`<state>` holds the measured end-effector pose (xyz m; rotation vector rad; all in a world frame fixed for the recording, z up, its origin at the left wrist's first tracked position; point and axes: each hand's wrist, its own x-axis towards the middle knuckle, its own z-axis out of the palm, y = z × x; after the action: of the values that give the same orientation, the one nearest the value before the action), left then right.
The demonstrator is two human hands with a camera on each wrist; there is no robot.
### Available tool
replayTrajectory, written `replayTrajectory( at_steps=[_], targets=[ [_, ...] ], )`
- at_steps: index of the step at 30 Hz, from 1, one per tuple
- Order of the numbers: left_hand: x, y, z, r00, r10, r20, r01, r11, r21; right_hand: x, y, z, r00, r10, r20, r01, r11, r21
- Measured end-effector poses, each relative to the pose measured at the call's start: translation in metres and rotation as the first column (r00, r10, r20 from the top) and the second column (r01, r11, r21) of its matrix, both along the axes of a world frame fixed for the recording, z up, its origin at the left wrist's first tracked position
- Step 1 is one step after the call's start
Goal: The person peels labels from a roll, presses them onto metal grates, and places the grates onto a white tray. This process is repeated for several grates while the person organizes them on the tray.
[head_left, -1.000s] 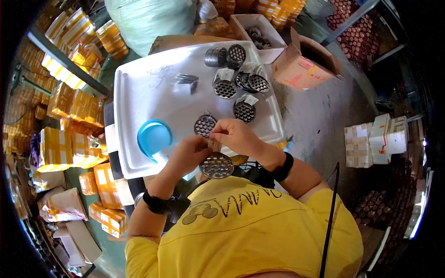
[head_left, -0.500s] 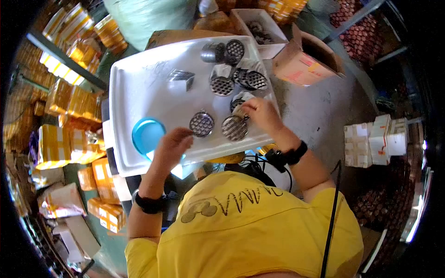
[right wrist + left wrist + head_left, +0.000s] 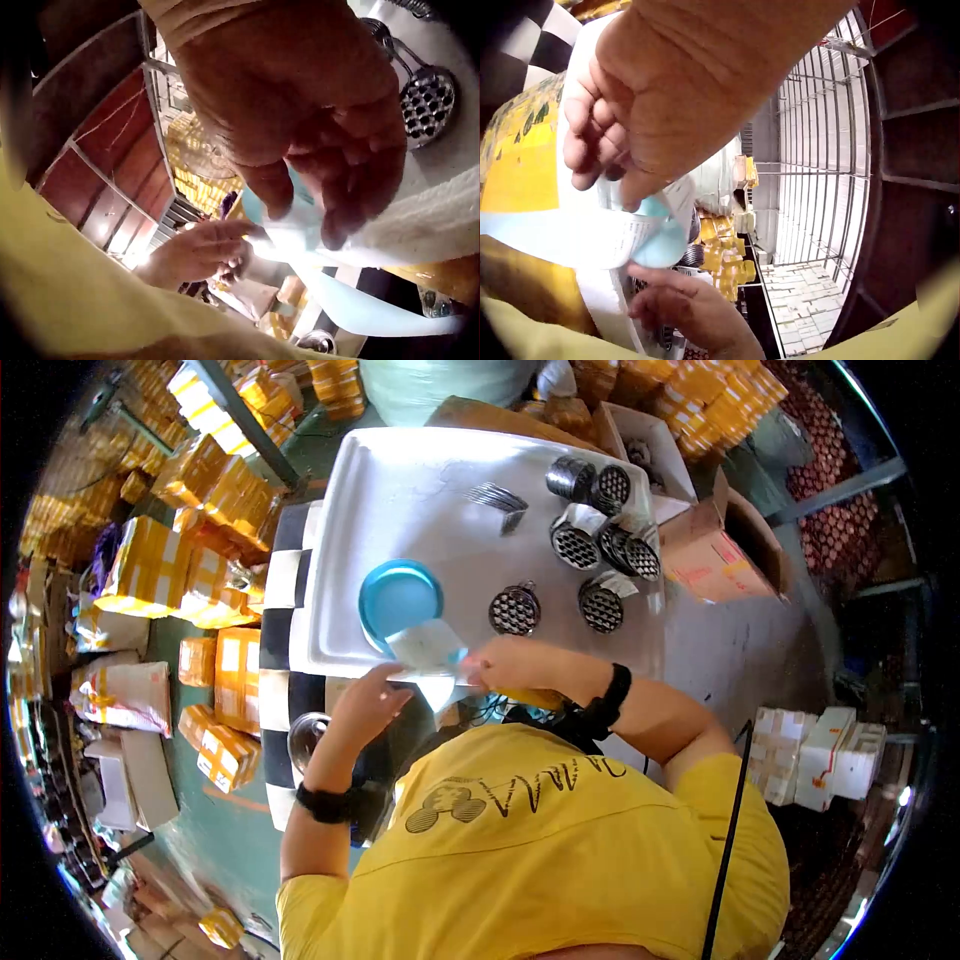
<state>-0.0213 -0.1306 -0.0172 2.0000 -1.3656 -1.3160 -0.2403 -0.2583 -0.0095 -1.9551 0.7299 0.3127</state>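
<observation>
Both hands meet over the near edge of the white tray [image 3: 335,590], at a pale, glossy label strip [image 3: 428,645] with small print on it. My right hand [image 3: 515,665] pinches the strip's right side. At its other side, my left hand [image 3: 365,705] has thumb and fingertips on the strip's edge. In the right wrist view the strip's long tail [image 3: 360,307] hangs down in a curve. Just beyond the strip sits a round blue dish [image 3: 400,600]. A round perforated metal disc [image 3: 514,610] with a wire stem lies ahead of the right hand.
More perforated discs [image 3: 600,607] lie along the tray's right side, some with paper tags. Several thin metal pieces [image 3: 497,500] lie farther back. An open cardboard box [image 3: 722,555] stands right of the tray; taped boxes [image 3: 240,680] fill the left.
A second ago both hands held a disc and its tag. The right hand then carried it to the discs at right. Now both hands are on the label strip near the blue dish.
</observation>
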Motion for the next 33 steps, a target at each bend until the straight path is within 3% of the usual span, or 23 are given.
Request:
replayTrajectory(
  at_steps=[3, 4, 6, 8, 9, 10, 11, 12, 14, 15, 17, 18, 19, 20, 23, 26, 29, 33],
  targets=[
    [-0.011, -0.01, -0.012, 0.997, -0.074, 0.035, 0.078, 0.99, -0.115, 0.019, -0.001, -0.026, 0.962, -0.21, 0.173, 0.179, 0.968, 0.177],
    [-0.019, -0.016, 0.009, 0.996, -0.087, -0.032, 0.085, 0.994, -0.071, 0.025, -0.001, -0.03, 0.931, -0.274, 0.24, 0.209, 0.942, 0.263],
    [-0.021, -0.02, -0.006, 0.994, -0.044, -0.102, 0.036, 0.996, -0.08, 0.032, 0.002, -0.031, 0.914, -0.334, 0.23, 0.286, 0.933, 0.217],
    [-0.02, -0.021, 0.001, 0.993, 0.008, -0.12, -0.036, 0.972, -0.233, 0.035, 0.005, -0.022, 0.859, -0.375, 0.348, 0.347, 0.927, 0.143],
    [-0.015, -0.022, -0.006, 0.995, -0.016, -0.096, -0.019, 0.936, -0.352, 0.037, 0.007, -0.014, 0.816, -0.47, 0.335, 0.426, 0.882, 0.201],
    [-0.011, -0.024, -0.01, 0.97, -0.092, -0.226, -0.01, 0.912, -0.41, 0.038, 0.009, -0.002, 0.766, -0.562, 0.313, 0.499, 0.826, 0.263],
    [-0.008, -0.025, -0.009, 0.877, -0.05, -0.477, -0.068, 0.972, -0.225, 0.04, 0.011, 0.025, 0.741, -0.62, 0.257, 0.516, 0.771, 0.372],
    [-0.006, -0.027, -0.006, 0.727, 0.037, -0.685, -0.068, 0.998, -0.018, 0.04, 0.012, 0.018, 0.676, -0.679, 0.285, 0.497, 0.707, 0.504],
    [-0.006, -0.033, 0.007, 0.389, 0.238, -0.89, -0.046, 0.97, 0.239, 0.041, 0.012, 0.011, 0.692, -0.609, 0.387, 0.411, 0.773, 0.482],
    [-0.013, -0.037, 0.019, 0.302, 0.291, -0.908, -0.088, 0.957, 0.277, 0.04, 0.012, 0.011, 0.7, -0.581, 0.415, 0.425, 0.806, 0.412],
    [-0.023, -0.046, 0.009, 0.35, 0.265, -0.898, -0.198, 0.958, 0.206, 0.041, 0.011, 0.013, 0.717, -0.522, 0.461, 0.451, 0.852, 0.264],
    [-0.025, -0.051, 0.002, 0.373, 0.254, -0.892, -0.251, 0.954, 0.167, 0.041, 0.012, 0.017, 0.674, -0.557, 0.485, 0.483, 0.829, 0.281],
    [-0.022, -0.054, -0.003, 0.535, 0.211, -0.818, -0.276, 0.959, 0.067, 0.042, 0.014, 0.022, 0.629, -0.589, 0.508, 0.512, 0.805, 0.3],
    [-0.023, -0.055, -0.007, 0.52, 0.214, -0.827, -0.31, 0.95, 0.051, 0.042, 0.014, 0.026, 0.581, -0.619, 0.529, 0.539, 0.78, 0.32],
    [-0.027, -0.054, 0.0, 0.494, 0.224, -0.84, -0.356, 0.934, 0.039, 0.04, 0.014, 0.027, 0.697, -0.336, 0.634, 0.532, 0.835, -0.143],
    [-0.029, -0.057, 0.01, 0.233, 0.415, -0.88, -0.368, 0.875, 0.315, 0.039, 0.012, 0.028, 0.739, -0.296, 0.605, 0.497, 0.846, -0.192],
    [-0.024, -0.056, -0.003, 0.434, 0.203, -0.878, -0.339, 0.94, 0.05, 0.039, 0.01, 0.026, 0.766, -0.279, 0.579, 0.491, 0.835, -0.248],
    [-0.027, -0.053, 0.002, 0.522, 0.172, -0.836, -0.388, 0.92, -0.053, 0.04, 0.01, 0.025, 0.733, -0.321, 0.6, 0.539, 0.812, -0.224]
  ],
)
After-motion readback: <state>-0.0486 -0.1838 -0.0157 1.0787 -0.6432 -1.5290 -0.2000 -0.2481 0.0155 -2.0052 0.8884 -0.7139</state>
